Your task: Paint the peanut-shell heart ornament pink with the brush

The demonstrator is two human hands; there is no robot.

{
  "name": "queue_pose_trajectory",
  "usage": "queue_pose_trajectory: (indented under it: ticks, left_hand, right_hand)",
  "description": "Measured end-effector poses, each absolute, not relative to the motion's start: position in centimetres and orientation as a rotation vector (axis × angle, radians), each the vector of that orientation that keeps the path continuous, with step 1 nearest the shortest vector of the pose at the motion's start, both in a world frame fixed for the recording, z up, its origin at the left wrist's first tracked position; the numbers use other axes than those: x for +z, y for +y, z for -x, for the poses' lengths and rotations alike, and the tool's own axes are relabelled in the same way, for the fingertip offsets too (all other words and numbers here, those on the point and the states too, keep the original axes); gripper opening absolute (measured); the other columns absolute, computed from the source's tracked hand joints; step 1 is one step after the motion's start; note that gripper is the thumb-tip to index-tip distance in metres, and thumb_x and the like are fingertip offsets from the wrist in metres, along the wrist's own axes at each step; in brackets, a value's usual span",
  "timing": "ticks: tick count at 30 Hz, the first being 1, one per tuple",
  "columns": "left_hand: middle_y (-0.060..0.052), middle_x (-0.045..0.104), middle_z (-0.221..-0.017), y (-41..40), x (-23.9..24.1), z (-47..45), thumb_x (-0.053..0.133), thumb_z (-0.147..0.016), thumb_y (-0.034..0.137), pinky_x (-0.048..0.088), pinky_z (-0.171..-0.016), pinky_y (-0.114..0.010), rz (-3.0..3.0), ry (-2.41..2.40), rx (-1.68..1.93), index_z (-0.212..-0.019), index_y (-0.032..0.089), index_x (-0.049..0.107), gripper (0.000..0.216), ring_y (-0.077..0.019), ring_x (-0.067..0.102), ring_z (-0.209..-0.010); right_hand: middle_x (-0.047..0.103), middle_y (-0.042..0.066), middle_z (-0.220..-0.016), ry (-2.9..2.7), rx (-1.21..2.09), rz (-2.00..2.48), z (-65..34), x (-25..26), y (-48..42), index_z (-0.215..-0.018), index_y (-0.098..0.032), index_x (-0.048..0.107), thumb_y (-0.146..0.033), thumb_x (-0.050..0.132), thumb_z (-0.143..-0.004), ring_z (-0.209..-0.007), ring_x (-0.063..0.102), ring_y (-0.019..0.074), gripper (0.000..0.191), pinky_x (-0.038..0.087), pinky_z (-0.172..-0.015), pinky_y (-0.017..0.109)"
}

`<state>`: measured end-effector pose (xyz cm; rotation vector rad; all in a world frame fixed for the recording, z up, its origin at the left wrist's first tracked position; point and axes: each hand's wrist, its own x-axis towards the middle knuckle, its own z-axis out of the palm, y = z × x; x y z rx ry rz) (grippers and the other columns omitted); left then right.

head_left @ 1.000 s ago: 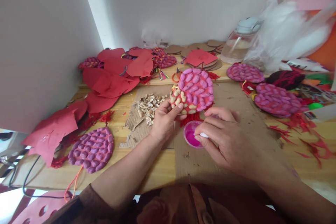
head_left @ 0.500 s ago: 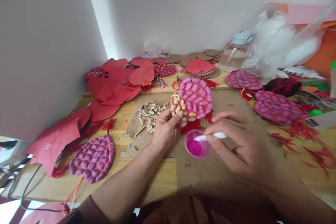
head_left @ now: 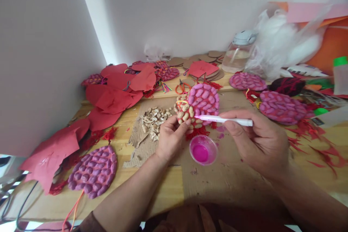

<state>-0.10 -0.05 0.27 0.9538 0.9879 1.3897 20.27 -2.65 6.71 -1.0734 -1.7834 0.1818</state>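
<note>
My left hand (head_left: 174, 134) grips the lower left edge of a peanut-shell ornament (head_left: 203, 99), its thumb on the front. Most shells on this red-backed piece are pink; those at its lower left are bare tan. A yellow cord and red tassels hang at its edges. In my right hand (head_left: 255, 141) is a slim white pen-shaped brush (head_left: 231, 119), pinched between thumb and fingers. Its pink tip meets the shells near the line between painted and bare ones. Just below the ornament stands a small clear cup (head_left: 203, 156) of magenta paint, on cardboard (head_left: 214, 185).
Broken peanut shells (head_left: 154, 121) lie on cardboard at the left. Red paper cutouts (head_left: 114, 94) and a purple shell ornament (head_left: 95, 170) are further left. Orange-handled scissors (head_left: 182, 87) and a jar of clear liquid (head_left: 239, 56) sit behind. More pink ornaments (head_left: 282, 107) lie right.
My right hand has lifted the brush out of the paint cup and brought its tip up to the ornament. My left hand keeps its grip. The view has shifted slightly.
</note>
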Motion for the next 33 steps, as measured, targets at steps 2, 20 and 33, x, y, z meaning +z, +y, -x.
queue_pose_trajectory:
  ticks: [2,20,33]
  left_hand:
    - [-0.001,0.069,-0.078,-0.1,0.4,0.1,0.085,-0.077,0.037,0.059,-0.065,-0.025,-0.989,1.013,1.392,-0.091,0.016,0.073,0.028,-0.0121,0.066,-0.066]
    - [-0.002,0.068,-0.077,-0.4,0.1,0.2,0.081,-0.082,0.033,0.056,-0.066,-0.025,-1.156,1.063,1.413,-0.094,0.015,0.074,0.022,-0.0120,0.061,-0.068]
    - [-0.001,0.070,-0.074,-0.4,0.0,0.3,0.082,-0.082,0.032,0.054,-0.063,-0.023,-1.118,1.027,1.405,-0.094,0.016,0.075,0.021,-0.0115,0.062,-0.064]
  right_hand:
    - [0.076,0.000,-0.092,-1.793,0.137,1.117,-20.2,7.1,-2.7,-0.109,-0.027,0.071,-0.023,0.069,-0.092,-0.078,0.070,0.0166,0.018,0.055,-0.070,0.030]
    - [0.073,0.003,-0.087,-1.911,-0.189,0.941,-17.9,7.6,-1.8,-0.105,-0.020,0.062,-0.010,0.061,-0.094,-0.083,0.070,0.0161,0.015,0.055,-0.078,0.028]
    - [0.072,0.002,-0.086,-1.842,-0.111,0.996,-18.6,7.2,-1.7,-0.102,-0.017,0.068,-0.015,0.063,-0.092,-0.082,0.071,0.0147,0.011,0.055,-0.076,0.026]
